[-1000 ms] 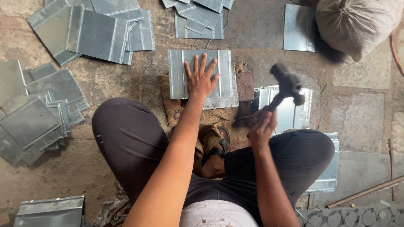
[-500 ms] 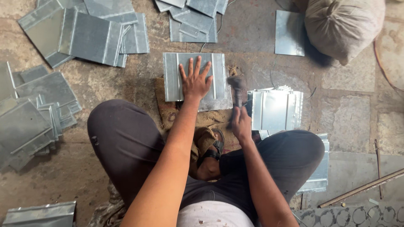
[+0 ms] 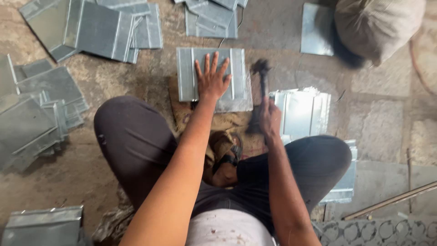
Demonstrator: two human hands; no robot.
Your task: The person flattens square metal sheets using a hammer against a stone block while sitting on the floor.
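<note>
Flat palm on sheet, hammer beside it.
We note our left hand (image 3: 212, 81) spread flat on the ribbed metal sheet (image 3: 214, 79) on the floor ahead; our right hand (image 3: 269, 119) fisted around a blurred hammer (image 3: 261, 86), just right.

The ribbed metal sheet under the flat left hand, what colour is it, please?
Dull silver-grey ribbed metal sheet, head view.

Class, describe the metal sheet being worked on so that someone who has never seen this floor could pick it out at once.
Start at the seated person's knees and look just ahead on the stone floor. The ribbed sheet lies flat there on a brown board. Unlike the stacked sheets beside it, it lies alone, has the left hand spread flat on it, and the hammer in the right hand is at its right edge.
</note>
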